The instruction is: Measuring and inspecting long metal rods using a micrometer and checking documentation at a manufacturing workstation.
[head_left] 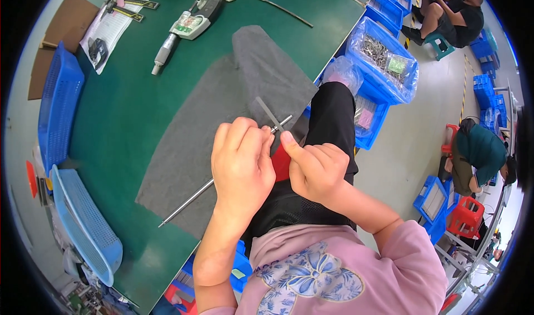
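Rod [189,201]: thin steel, long axis running from the bench's near edge up-right across the grey cloth [222,103] into my left hand [242,162], closed around it. Right hand [314,167] pinches what looks like a red-handled file [270,113], crossing the rod tip.

Your left hand [242,162] pinches thin rod [186,202]: bare metal, smooth, dull silver sheen. Flat blade [268,113] at your fingertips: grey metal, matt. Red piece [282,164] in your right hand [317,173]: looks like smooth plastic, can't tell for sure. Cloth [222,109] under your work: grey felt-like fabric, matt, slightly fuzzy. Table [128,98]: green mat, smooth, low sheen. Baskets [58,103] to your left: blue perforated plastic. Bins [384,87] to your right: blue glossy plastic, lined with clear crinkled film. Your sleeve [411,254]: pink soft knit.
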`<move>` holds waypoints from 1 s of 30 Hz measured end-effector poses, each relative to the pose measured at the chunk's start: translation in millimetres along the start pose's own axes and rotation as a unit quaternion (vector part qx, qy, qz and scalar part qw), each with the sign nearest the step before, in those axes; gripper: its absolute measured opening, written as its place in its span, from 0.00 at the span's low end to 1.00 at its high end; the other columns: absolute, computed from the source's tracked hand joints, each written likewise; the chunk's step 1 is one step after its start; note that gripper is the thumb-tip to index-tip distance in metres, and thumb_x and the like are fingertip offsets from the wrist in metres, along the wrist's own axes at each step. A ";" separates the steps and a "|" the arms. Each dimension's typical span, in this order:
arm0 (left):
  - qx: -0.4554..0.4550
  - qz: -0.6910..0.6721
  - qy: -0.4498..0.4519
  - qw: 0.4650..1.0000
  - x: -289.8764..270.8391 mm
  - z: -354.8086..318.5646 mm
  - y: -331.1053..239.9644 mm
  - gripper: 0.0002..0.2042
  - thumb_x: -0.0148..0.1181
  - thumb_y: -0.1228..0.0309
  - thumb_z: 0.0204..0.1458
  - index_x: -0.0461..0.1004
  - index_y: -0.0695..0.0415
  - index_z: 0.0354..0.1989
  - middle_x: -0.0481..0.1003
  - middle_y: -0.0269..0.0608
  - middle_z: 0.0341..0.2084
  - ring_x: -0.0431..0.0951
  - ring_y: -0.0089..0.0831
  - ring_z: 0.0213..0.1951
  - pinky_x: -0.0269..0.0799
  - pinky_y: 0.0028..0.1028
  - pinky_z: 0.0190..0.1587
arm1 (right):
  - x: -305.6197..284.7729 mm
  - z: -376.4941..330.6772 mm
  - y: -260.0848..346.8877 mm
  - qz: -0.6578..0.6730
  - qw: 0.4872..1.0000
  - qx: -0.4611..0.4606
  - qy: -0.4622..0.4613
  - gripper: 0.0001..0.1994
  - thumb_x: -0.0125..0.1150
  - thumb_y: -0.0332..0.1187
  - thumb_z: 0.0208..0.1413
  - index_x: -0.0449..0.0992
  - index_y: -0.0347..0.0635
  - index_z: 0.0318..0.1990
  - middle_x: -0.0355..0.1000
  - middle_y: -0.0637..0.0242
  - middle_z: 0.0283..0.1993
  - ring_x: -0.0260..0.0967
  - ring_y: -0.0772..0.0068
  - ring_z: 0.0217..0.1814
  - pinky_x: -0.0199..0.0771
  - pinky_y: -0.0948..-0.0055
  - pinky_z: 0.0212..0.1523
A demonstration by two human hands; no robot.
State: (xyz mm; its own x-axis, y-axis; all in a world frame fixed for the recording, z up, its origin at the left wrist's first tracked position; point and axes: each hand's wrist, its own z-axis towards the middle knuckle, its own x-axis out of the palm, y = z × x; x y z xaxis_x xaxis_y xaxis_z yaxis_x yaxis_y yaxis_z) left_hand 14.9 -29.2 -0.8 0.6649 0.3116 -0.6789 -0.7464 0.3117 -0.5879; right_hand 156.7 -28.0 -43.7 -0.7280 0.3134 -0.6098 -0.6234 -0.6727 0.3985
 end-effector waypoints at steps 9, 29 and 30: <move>0.005 -0.001 -0.013 1.000 3.8 -4.1 0.4 0.06 0.60 0.83 0.38 0.68 0.63 0.21 0.67 0.40 0.21 0.65 0.37 0.24 0.61 0.31 0.25 | 5.7 -9.6 -2.1 0.009 1.000 -0.001 -0.018 0.21 0.55 0.21 0.29 0.78 0.39 0.39 0.53 0.72 0.10 0.52 0.75 0.09 0.50 0.75 0.13; 0.035 -0.023 -0.084 0.996 31.8 -2.3 5.1 0.06 0.57 0.69 0.30 0.68 0.57 0.17 0.65 0.43 0.25 0.65 0.42 0.32 0.62 0.36 0.33 | 16.5 -49.1 -56.9 0.091 0.995 0.033 -0.001 0.14 0.47 0.20 0.55 0.70 0.29 0.49 0.70 0.51 0.49 0.71 0.65 0.47 0.70 0.75 0.45; 0.012 0.017 -0.069 0.997 53.0 -3.3 10.7 0.06 0.57 0.69 0.30 0.68 0.56 0.16 0.66 0.41 0.25 0.65 0.40 0.33 0.61 0.35 0.34 | -0.5 -12.1 -8.1 0.100 0.993 -0.016 -0.053 0.08 0.55 0.24 0.52 0.76 0.34 0.39 0.74 0.58 0.31 0.72 0.62 0.30 0.72 0.66 0.31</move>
State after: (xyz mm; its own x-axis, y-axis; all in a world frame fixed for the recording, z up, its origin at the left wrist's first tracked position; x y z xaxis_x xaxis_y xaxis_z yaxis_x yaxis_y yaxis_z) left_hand 42.1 -12.2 -44.5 0.6377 0.4428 -0.6302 -0.7690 0.3195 -0.5537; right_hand 165.6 -30.8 -54.9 -0.8637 0.2387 -0.4440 -0.4548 -0.7488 0.4821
